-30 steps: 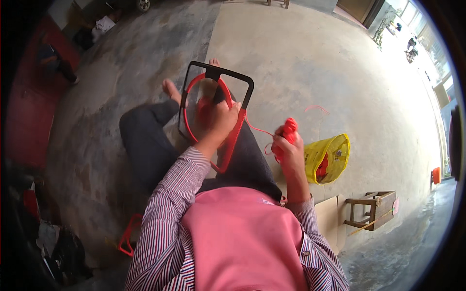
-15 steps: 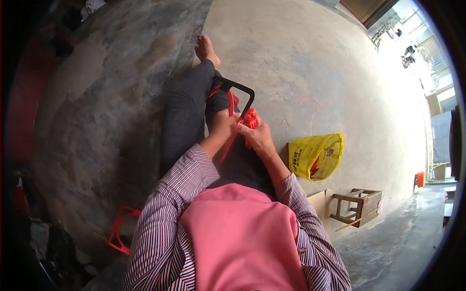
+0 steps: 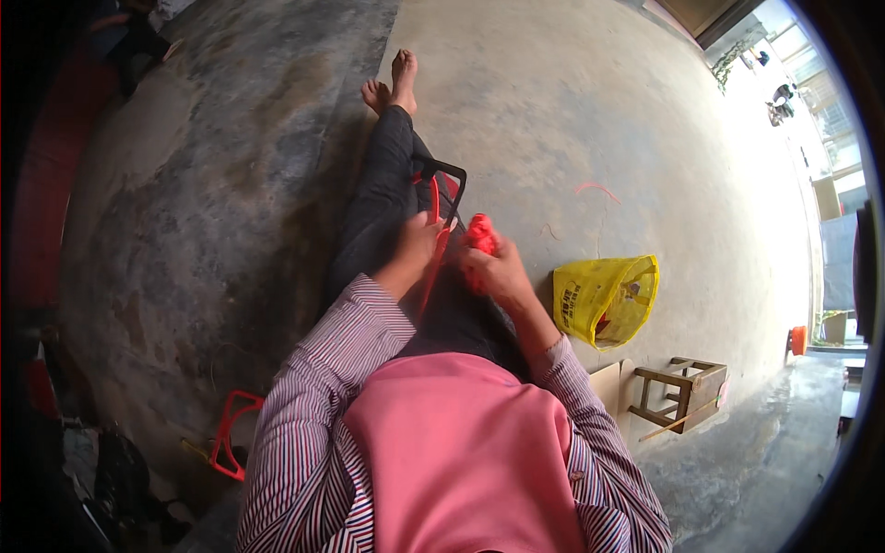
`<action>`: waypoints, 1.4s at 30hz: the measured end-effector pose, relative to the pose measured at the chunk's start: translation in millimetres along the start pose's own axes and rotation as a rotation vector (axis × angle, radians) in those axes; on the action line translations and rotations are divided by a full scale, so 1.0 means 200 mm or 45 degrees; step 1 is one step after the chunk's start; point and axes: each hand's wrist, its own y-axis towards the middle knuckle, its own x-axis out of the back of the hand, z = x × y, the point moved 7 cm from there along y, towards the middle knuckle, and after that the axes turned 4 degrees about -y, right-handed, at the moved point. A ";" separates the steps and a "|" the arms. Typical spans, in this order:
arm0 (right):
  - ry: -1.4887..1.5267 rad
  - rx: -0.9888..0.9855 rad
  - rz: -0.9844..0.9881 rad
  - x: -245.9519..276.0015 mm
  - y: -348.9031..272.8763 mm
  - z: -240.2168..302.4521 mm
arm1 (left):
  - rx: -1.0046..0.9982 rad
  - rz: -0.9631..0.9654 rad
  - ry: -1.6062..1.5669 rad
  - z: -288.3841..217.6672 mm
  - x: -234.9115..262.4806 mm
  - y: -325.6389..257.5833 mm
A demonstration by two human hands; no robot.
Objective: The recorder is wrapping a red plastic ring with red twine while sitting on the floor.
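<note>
My left hand is closed around the lower part of a thin black frame resting over my legs. A red strip runs along the frame and hangs down past my left hand onto my lap. Close to its right, my right hand is wrapped round a bunched bundle of red cord, part of which sticks out above the fingers. A gap shows between the two hands. The right hand is slightly smeared by motion, and the frame's lower end is hidden by my left hand.
On the floor to the right lies a yellow bag, its mouth open, red scraps inside. Beyond it are a small wooden stool and a thin stick. A red frame is at the lower left. Red cord scraps lie ahead.
My right hand has drawn away from my left with the red bundle. The black frame has shifted a little left. My legs have moved, and both bare feet now show, close together.
</note>
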 end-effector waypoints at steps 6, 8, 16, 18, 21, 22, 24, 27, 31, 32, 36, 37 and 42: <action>0.603 0.268 0.055 0.20 -0.21 0.53 | -0.892 -0.362 0.941 -0.36 0.02 -0.24; 0.830 0.451 0.224 0.21 -0.30 0.71 | -1.158 -0.190 1.070 -0.51 -0.10 -0.40; 0.221 0.542 0.554 0.15 -0.42 0.77 | -1.007 -0.035 0.754 -0.54 -0.06 -0.33; -0.841 0.555 0.578 0.01 -0.28 0.73 | -0.499 -0.202 0.433 -0.52 0.08 -0.17; -1.742 0.580 0.126 0.00 0.00 0.40 | -0.093 -0.107 0.236 -0.46 0.11 -0.08; -1.801 0.609 0.003 0.01 0.08 0.35 | -0.024 -0.059 0.259 -0.43 0.08 -0.04; -1.639 0.600 -0.067 -0.04 0.22 0.26 | 0.036 -0.048 0.437 -0.38 0.04 0.00; -1.395 0.458 -0.113 -0.08 0.31 0.18 | -0.434 -0.092 0.706 -0.37 0.02 0.06; -0.832 0.626 -0.063 -0.04 0.22 0.24 | -0.950 -0.328 0.989 -0.52 0.03 -0.07; -0.830 0.621 -0.062 -0.06 0.17 0.28 | -0.871 -0.350 0.938 -0.58 0.03 -0.13; -0.980 1.009 -0.140 -0.13 -0.02 0.44 | -0.729 -0.212 0.783 -0.64 -0.09 -0.32; -1.019 1.082 -0.017 -0.15 -0.04 0.44 | -0.712 -0.147 0.690 -0.64 -0.11 -0.33; 0.750 0.446 0.221 0.13 -0.24 0.44 | -0.208 0.011 0.240 -0.51 -0.08 -0.22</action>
